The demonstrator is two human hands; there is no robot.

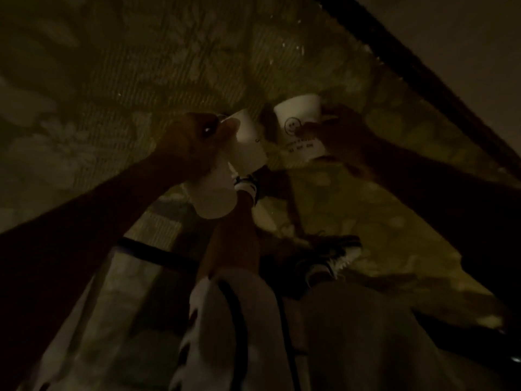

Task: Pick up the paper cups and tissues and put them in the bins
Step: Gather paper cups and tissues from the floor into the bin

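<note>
The scene is very dark. My left hand (pixel 194 142) grips two white paper cups: one (pixel 249 143) points away from me, the other (pixel 215 197) hangs below the hand with its end towards me. My right hand (pixel 335 134) holds a third white paper cup (pixel 300 127) with a smiley face and small print on its side; the thumb lies on the print side. The cups in both hands are close together above a patterned carpet (pixel 141 80). No tissue or bin shows.
My legs in light trousers (pixel 352 320) and a dark shoe with white laces (pixel 329 258) fill the lower middle. A dark border strip (pixel 423 74) runs diagonally at the upper right, with a pale floor or wall beyond it.
</note>
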